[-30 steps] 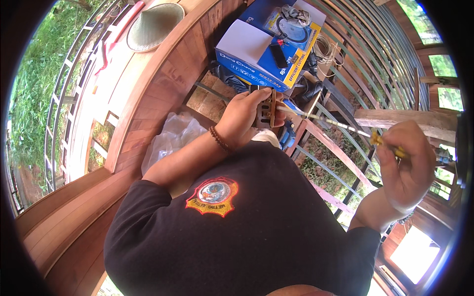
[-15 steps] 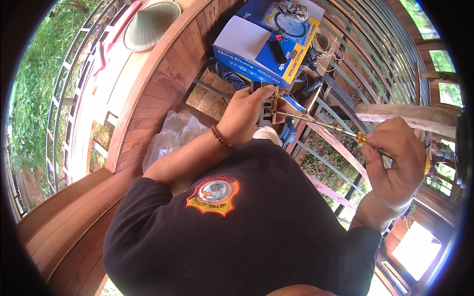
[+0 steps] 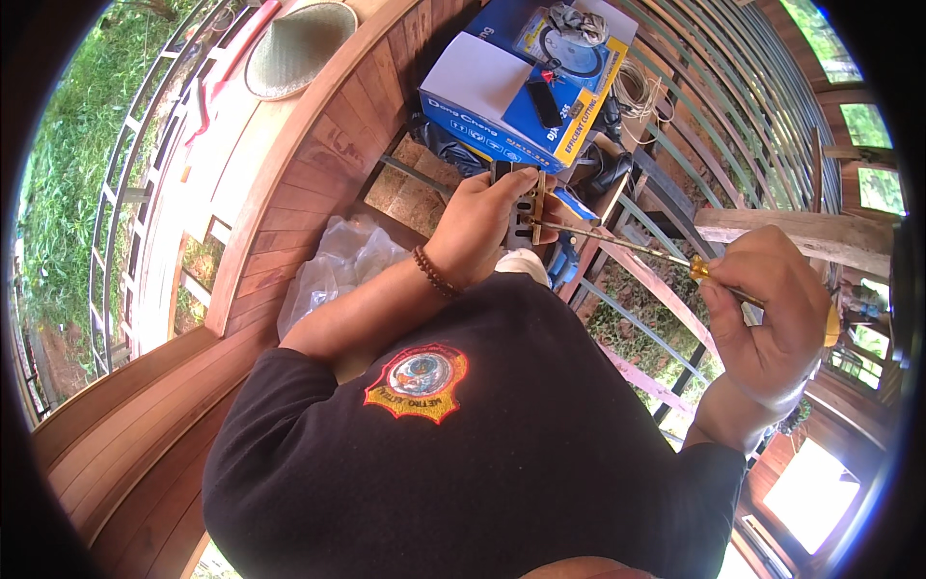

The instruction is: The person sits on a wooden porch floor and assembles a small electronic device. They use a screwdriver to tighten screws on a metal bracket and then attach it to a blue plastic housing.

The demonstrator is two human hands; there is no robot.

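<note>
My left hand [image 3: 473,224], with a beaded bracelet on its wrist, is closed round a small slotted metal part [image 3: 525,214], grey and brass-coloured with a dark end. Its exact kind does not show. Off to the right, my right hand [image 3: 772,314] grips a long screwdriver [image 3: 641,248] by its yellow see-through handle. The thin shaft slants up and left from that hand, and its tip meets the lower brass-coloured edge of the slotted part. My fingers hide some of the part and much of the handle.
Beyond my hands stands a blue and yellow carton [image 3: 502,106] with a dark phone-like object [image 3: 543,101] on top. A coil of wire [image 3: 634,89] lies beside it. Left are a curved wooden wall [image 3: 318,145], a woven cone hat [image 3: 301,48] and a clear plastic bag [image 3: 342,261]. Metal bars [image 3: 714,106] run right.
Both hands keep their grips and have barely moved. The screwdriver handle has shifted very slightly left, with its tip still at the slotted part.
</note>
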